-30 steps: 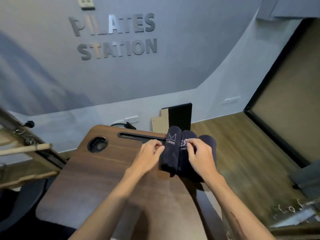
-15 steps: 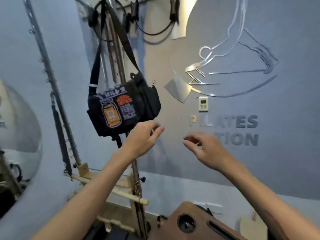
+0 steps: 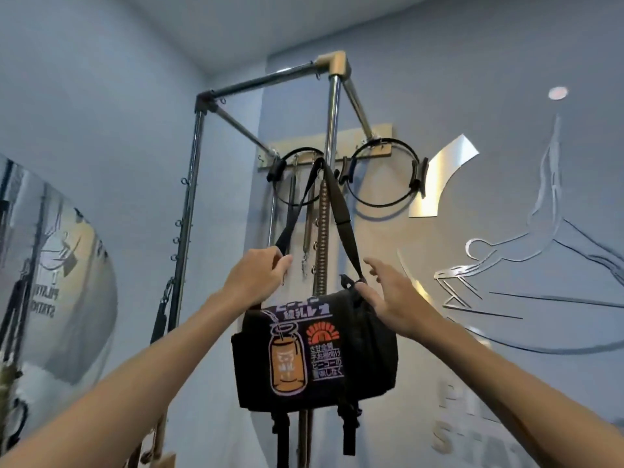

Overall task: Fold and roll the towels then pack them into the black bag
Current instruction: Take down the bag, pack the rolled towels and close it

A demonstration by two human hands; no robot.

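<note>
The black bag (image 3: 317, 352), printed with an orange jar and white lettering, hangs by its strap (image 3: 341, 211) from a steel pole of the frame. My left hand (image 3: 258, 276) is closed around the left run of the strap, just above the bag. My right hand (image 3: 391, 298) rests against the bag's upper right corner by the strap buckle, thumb on the bag and fingers spread. The towels are out of view.
A steel frame (image 3: 332, 136) with hooks and hanging springs (image 3: 322, 238) stands in front of me. Two black exercise rings (image 3: 381, 173) hang on a wooden wall board. A round mirror (image 3: 50, 285) is at the left, metal wall art at the right.
My view has swung up from the rolled towels on the brown table to the hanging bag. Both hands left the towels and rose; the left has gripped the strap, the right has reached the bag.
</note>
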